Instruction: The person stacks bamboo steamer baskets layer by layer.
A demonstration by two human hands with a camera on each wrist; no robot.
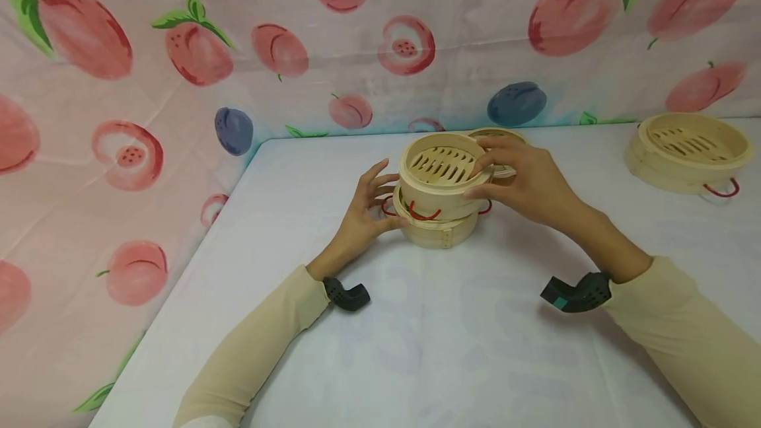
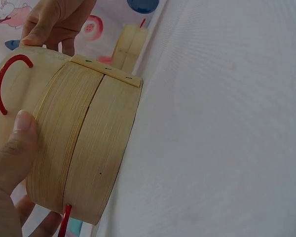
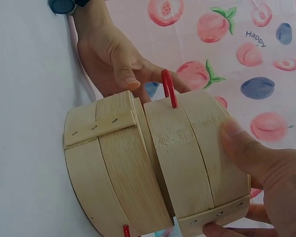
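Observation:
Two small bamboo steamer baskets with red handles are stacked near the table's far edge. The upper basket (image 1: 442, 167), with a slatted floor, sits slightly tilted and offset on the lower basket (image 1: 440, 235). My right hand (image 1: 529, 180) pinches the upper basket's right side, thumb outside and fingers over the rim. In the right wrist view its thumb (image 3: 246, 148) presses the basket wall. To the left of the stack, my left hand (image 1: 365, 213) spreads its fingers around the side, thumb close to the lower basket. Part of its fingers is hidden behind the stack.
Another round bamboo piece (image 1: 499, 132) stands behind the stack, mostly hidden by it and the right hand. A larger bamboo steamer (image 1: 686, 154) with a red handle stands at the far right. Fruit-printed cloth (image 1: 267, 98) hangs behind the white table (image 1: 416, 335).

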